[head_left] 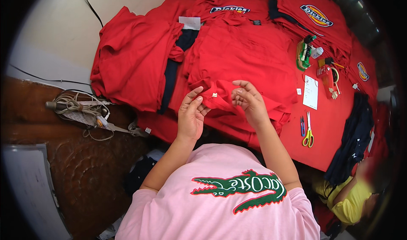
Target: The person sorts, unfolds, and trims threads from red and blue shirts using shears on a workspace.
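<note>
A red garment (pixel 241 58) lies spread on the red-covered table (pixel 330 130) in front of me. My left hand (pixel 191 113) pinches its near edge, thumb and fingers closed on a fold with a small white tag (pixel 214 95). My right hand (pixel 249 101) grips the same bunched edge just to the right. Both hands hold the cloth slightly above the table's front edge.
More red garments (pixel 131 58) are piled at left and far right. Yellow-handled scissors (pixel 308 135), a blue pen (pixel 302 125), a white paper slip (pixel 310 91) and small tools (pixel 306 49) lie at right. A coiled cord (pixel 80 104) sits on the wooden surface at left. Another person in yellow (pixel 347 197) is lower right.
</note>
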{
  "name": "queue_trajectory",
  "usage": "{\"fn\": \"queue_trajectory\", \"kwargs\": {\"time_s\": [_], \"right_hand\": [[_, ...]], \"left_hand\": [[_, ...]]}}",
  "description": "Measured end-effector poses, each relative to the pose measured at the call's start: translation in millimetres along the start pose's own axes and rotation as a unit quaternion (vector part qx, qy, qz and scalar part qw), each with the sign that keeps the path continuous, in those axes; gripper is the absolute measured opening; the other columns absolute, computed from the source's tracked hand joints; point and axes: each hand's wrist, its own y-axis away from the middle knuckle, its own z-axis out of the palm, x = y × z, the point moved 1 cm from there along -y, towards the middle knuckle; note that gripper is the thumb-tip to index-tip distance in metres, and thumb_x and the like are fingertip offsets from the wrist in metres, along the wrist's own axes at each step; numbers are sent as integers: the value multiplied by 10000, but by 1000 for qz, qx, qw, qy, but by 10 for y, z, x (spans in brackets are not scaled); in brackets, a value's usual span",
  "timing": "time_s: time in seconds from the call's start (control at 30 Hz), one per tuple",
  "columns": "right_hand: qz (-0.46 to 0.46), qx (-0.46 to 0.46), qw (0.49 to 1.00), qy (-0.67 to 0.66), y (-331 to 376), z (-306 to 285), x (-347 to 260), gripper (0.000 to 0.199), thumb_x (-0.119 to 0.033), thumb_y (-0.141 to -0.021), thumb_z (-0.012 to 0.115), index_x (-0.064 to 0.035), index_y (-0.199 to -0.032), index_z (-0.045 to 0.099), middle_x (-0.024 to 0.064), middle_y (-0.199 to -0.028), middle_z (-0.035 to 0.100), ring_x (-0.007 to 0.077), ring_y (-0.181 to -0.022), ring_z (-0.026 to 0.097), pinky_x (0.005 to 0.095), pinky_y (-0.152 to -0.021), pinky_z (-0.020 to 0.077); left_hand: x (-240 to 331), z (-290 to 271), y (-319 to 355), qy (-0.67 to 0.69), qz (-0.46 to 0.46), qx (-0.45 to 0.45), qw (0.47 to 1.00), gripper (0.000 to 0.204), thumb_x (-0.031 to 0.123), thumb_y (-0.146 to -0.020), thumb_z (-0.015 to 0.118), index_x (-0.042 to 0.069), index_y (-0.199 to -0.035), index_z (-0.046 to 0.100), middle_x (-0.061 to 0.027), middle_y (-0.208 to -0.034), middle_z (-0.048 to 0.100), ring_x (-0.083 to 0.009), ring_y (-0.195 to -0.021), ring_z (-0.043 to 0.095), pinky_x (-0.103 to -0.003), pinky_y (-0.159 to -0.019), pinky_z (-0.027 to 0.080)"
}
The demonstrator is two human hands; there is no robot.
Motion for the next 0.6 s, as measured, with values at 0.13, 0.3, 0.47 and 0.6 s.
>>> {"fn": "queue_trajectory", "kwargs": {"time_s": [0.13, 0.3, 0.47, 0.6], "right_hand": [[-54, -15, 980, 189, 0, 103, -75, 190, -118, -976, 701, -37, -1145, 668, 13, -910, 674, 69, -777, 591, 231, -708, 483], [-112, 12, 961, 251, 19, 407, 61, 115, -68, -892, 796, 0, -945, 721, 20, -937, 702, 92, -851, 642, 262, -769, 514], [-113, 38, 939, 324, 71, 419, 51, 129, -69, -871, 805, 17, -934, 733, 62, -918, 699, 126, -847, 655, 285, -775, 514], [-92, 29, 936, 337, 125, 418, 98, 134, -84, -879, 801, 16, -941, 736, 65, -904, 693, 145, -852, 662, 299, -783, 519]], "left_hand": [[-1, -44, -38, 7, -17, -5, 1000, 279, 56, -1045, 527, 62, -1314, 596, -143, -1257, 696, -232, -1161, 698, -410, -1018, 572], [-30, -35, -54, 26, -34, -18, 999, 255, 69, -1044, 544, 62, -1294, 597, -134, -1266, 684, -213, -1149, 691, -386, -1003, 570], [-47, 3, -65, -29, -34, -8, 999, 262, 56, -1024, 623, 69, -1281, 579, -91, -1175, 712, -164, -1047, 705, -346, -934, 577], [-85, -27, -83, -33, -36, -4, 999, 253, 46, -1007, 663, 74, -1239, 565, -79, -1119, 722, -150, -1011, 706, -325, -914, 574]]}}
